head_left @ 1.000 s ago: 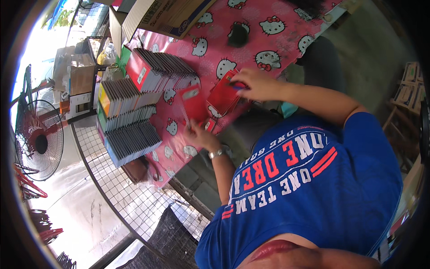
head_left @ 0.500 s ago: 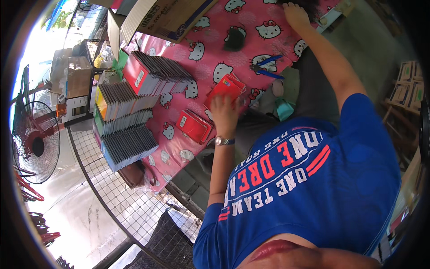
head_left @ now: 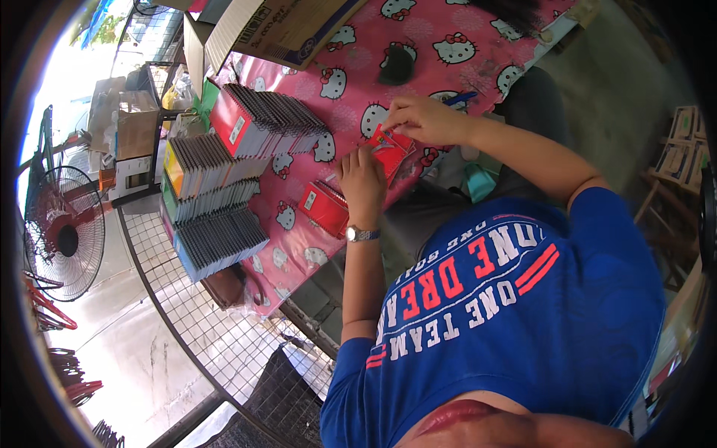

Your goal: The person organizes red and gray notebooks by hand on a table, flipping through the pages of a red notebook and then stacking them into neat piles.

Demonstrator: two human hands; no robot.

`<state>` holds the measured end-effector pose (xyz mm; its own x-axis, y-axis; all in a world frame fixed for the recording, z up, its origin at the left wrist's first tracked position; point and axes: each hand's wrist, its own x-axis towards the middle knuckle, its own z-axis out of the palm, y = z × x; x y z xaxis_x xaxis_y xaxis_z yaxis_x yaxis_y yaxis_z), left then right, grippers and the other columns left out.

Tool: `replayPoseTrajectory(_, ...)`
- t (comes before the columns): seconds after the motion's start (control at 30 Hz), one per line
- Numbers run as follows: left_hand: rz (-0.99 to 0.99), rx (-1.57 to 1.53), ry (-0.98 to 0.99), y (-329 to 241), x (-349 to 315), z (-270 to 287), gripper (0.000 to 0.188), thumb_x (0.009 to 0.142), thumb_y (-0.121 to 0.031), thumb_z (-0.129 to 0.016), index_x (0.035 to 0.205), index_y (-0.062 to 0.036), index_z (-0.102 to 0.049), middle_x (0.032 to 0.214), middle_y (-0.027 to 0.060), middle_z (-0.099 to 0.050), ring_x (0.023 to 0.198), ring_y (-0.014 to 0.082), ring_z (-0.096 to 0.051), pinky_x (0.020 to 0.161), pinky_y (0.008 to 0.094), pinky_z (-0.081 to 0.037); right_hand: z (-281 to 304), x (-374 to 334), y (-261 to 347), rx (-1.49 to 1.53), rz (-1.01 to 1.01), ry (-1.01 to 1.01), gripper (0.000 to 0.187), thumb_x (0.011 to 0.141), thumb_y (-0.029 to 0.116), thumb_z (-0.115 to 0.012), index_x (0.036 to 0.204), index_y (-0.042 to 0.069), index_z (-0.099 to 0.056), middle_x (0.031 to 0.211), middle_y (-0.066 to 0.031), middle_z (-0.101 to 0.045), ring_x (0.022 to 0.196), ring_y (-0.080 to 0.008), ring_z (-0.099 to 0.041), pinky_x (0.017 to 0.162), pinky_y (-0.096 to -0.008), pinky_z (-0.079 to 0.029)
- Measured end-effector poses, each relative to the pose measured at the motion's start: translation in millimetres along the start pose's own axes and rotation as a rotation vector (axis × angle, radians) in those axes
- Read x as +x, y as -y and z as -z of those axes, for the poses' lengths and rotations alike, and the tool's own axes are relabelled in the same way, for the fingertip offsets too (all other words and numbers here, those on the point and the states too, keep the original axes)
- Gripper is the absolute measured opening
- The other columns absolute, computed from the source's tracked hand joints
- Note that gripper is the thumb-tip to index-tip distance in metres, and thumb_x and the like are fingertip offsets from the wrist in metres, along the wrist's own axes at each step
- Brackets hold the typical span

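A small red notebook [head_left: 390,158] lies on the pink patterned tablecloth [head_left: 347,112] in front of me, on top of other red sheets. My left hand [head_left: 362,183], a watch on its wrist, has its fingers curled together at the notebook's left edge. Over the notebook's far end, my right hand [head_left: 424,121] is closed in a pinch; whatever thing lies between its fingertips is too small to make out. Another stack of red notebooks [head_left: 323,207] lies left of my left hand, partly covered by it. Blue-handled pliers [head_left: 461,98] rest beyond my right hand, partly hidden.
Tall stacks of spiral-bound notebooks with red [head_left: 269,123], yellow [head_left: 209,160] and blue [head_left: 220,243] covers stand at the left. A cardboard box [head_left: 287,33] sits at the back. A dark round object [head_left: 397,66] and a heap of dark strands [head_left: 508,13] lie farther off.
My right hand has come back from the dark strands at the far right to the red notebook. My left hand has shifted slightly left and its fingers have curled at the notebook's edge.
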<state>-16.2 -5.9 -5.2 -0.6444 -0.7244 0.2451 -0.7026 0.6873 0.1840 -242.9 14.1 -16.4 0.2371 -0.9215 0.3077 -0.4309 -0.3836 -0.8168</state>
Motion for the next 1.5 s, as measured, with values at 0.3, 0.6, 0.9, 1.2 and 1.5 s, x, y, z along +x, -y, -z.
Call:
replayPoseTrajectory(0.3,0.016,-0.012,-0.104,1.9,-1.9,-12.2,0.021,0.093,-0.019,-0.056,0.109,-0.0052,-0.056,0.097,0.015,-0.061,0.094,0.0337,-0.056,0.089,0.0461,-0.039,-4.7,6.3,-1.0,0.09,-0.011,0.02,0.023,0.081,0.003,-0.06,0.101,0.011,-0.068,0.097,-0.008,-0.059,0.096,-0.0276,-0.058,0.083,-0.0391,-0.048)
replayPoseTrajectory(0.6,0.018,0.01,-0.076,-2.0,1.9,-8.9,0.02,0.092,-0.02,-0.059,0.105,-0.0058,-0.059,0.096,0.0138,-0.062,0.093,0.0334,-0.057,0.085,0.0449,-0.041,-8.5,8.4,-14.4,0.168,0.064,0.032,0.02,0.081,0.002,-0.063,0.099,0.01,-0.067,0.098,-0.0073,-0.06,0.095,-0.0241,-0.06,0.082,-0.0367,-0.048)
replayPoseTrajectory(0.9,0.003,0.005,-0.156,-5.9,3.3,-13.6,0.025,0.091,-0.022,-0.06,0.109,-0.0055,-0.057,0.1,0.0113,-0.062,0.095,0.0315,-0.057,0.089,0.0451,-0.039,1.2,13.1,8.0,0.146,-0.105,0.177,0.02,0.089,0.012,-0.062,0.109,0.006,-0.061,0.089,-0.0136,-0.067,0.088,-0.0282,-0.064,0.077,-0.0388,-0.049)
replayPoseTrajectory(1.2,-0.014,0.028,-0.137,-5.1,0.3,-12.1,0.027,0.09,-0.021,-0.059,0.111,-0.0049,-0.056,0.1,0.0116,-0.062,0.096,0.0309,-0.056,0.091,0.0457,-0.037,-2.6,41.1,4.5,-0.054,-0.224,0.251,0.031,0.09,0.026,-0.061,0.114,0.008,-0.058,0.116,-0.015,-0.057,0.099,-0.0341,-0.06,0.083,-0.0448,-0.049)
replayPoseTrajectory(1.5,0.055,0.119,-0.143,-4.6,-11.3,-6.7,0.031,0.086,-0.025,-0.065,0.111,-0.0088,-0.058,0.108,0.0089,-0.059,0.11,0.0324,-0.051,0.107,0.0517,-0.025,41.3,65.7,-63.0,-0.443,-0.137,0.233,0.046,0.076,0.035,-0.074,0.112,0.009,-0.064,0.112,-0.0169,-0.055,0.116,-0.0343,-0.051,0.091,-0.0439,-0.047)
